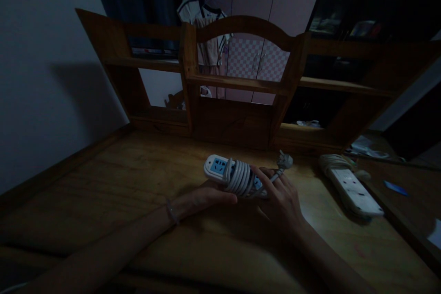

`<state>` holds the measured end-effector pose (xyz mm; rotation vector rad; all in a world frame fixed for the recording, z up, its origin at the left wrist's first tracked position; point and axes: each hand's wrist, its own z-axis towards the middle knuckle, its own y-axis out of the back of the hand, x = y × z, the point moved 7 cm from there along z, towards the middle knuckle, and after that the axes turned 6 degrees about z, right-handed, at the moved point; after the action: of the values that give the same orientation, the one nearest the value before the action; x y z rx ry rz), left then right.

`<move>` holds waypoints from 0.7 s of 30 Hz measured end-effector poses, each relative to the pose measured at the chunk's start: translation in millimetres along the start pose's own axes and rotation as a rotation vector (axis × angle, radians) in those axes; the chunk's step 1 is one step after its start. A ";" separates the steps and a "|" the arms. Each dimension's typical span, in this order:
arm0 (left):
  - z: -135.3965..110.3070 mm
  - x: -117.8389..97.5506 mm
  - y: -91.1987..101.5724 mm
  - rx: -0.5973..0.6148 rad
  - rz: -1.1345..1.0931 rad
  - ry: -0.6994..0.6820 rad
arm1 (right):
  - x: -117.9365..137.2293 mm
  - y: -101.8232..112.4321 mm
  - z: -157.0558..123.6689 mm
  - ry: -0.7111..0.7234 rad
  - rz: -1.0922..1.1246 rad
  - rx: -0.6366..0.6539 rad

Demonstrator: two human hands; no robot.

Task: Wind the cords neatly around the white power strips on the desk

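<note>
A white power strip [217, 166] with blue sockets lies in the middle of the wooden desk [138, 183], its white cord [238, 177] wound in coils round its body. My left hand [206, 196] grips the strip from below and the near side. My right hand [280, 195] rests on the right end of the strip, fingers closed on the loose end of the cord, whose plug [285, 161] sticks out just beyond my fingertips.
A second white power strip [351, 188] with its cord bundled lies at the right of the desk. A wooden shelf unit [241, 82] stands along the back edge. A blue card [396, 188] and papers lie at far right. A wall is on the left.
</note>
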<state>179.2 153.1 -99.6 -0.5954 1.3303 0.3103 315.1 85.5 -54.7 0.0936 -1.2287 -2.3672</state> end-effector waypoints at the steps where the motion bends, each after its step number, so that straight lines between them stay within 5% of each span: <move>1: -0.5 2.2 1.1 -0.017 0.021 0.011 | 0.7 -0.8 0.1 0.000 0.003 0.010; 10: 3.1 27.5 22.9 -0.226 -0.104 0.060 | 6.6 -1.7 10.2 0.001 0.166 0.120; 21: -0.5 23.1 16.6 -0.150 -0.201 0.087 | -2.3 16.6 10.7 -0.176 0.678 0.158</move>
<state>175.2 163.5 -125.7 -0.8710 1.3256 0.2227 320.4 86.5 -35.5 -0.4237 -1.2706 -1.7152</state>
